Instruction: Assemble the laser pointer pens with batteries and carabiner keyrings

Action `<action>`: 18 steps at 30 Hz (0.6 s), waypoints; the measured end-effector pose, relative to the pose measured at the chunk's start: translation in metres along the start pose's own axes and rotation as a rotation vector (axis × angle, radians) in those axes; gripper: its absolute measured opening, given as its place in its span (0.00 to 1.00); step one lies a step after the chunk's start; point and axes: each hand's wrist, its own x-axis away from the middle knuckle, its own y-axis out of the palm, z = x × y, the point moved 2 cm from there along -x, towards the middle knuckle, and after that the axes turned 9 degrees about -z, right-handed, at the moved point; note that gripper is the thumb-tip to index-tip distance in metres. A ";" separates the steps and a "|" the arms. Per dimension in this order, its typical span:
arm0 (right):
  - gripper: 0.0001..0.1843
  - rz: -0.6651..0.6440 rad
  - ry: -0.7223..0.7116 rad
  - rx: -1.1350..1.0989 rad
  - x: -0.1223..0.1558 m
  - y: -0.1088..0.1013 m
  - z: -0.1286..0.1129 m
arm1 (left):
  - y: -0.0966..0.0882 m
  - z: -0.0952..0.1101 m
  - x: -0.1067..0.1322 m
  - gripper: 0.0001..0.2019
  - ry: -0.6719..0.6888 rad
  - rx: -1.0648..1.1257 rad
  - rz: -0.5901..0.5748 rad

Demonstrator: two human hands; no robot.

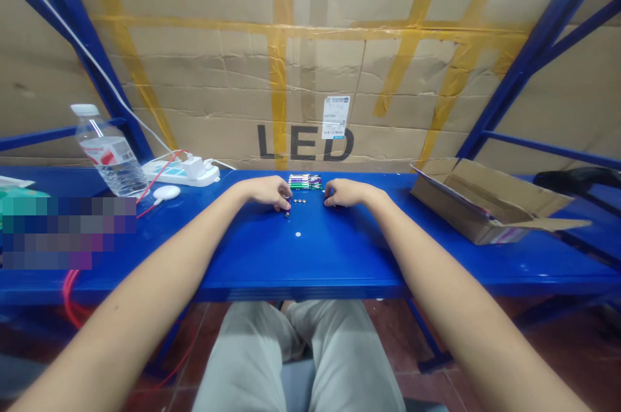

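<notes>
My left hand [270, 191] reaches over the blue table, its fingers bent down around a small, dark, shiny piece [287, 213] by the fingertips; its kind is too small to tell. Across from it, my right hand [345, 193] has thumb and fingers drawn together, and whatever they hold is hidden. Between the hands lie several small round silvery discs [299, 201] in a short row. Just behind them is a bundle of thin, shiny, multicoloured sticks [305, 182]. Nearer to me, a small whitish disc [297, 235] lies flat on the table.
An open cardboard box [451, 205] stands on the right of the blue table [310, 263]. At the left are a water bottle [109, 153], a white power strip [177, 171] with a plug and red cable, and a white round pad [166, 193]. A large carton [218, 75] closes off the back.
</notes>
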 end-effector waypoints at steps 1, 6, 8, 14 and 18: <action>0.18 0.000 -0.001 0.000 0.000 0.000 0.000 | 0.000 0.001 0.001 0.31 -0.003 -0.006 0.000; 0.19 0.004 -0.007 -0.003 -0.004 0.001 0.003 | -0.003 -0.005 -0.001 0.30 -0.004 0.005 0.005; 0.19 0.000 -0.011 -0.006 -0.005 0.001 0.004 | -0.004 -0.011 -0.006 0.27 0.000 -0.012 0.044; 0.18 -0.002 -0.023 -0.004 -0.007 0.002 0.005 | -0.005 -0.023 -0.018 0.16 0.071 -0.005 0.196; 0.19 -0.018 -0.029 -0.024 -0.004 0.001 0.004 | -0.003 -0.022 -0.019 0.13 0.115 0.063 0.218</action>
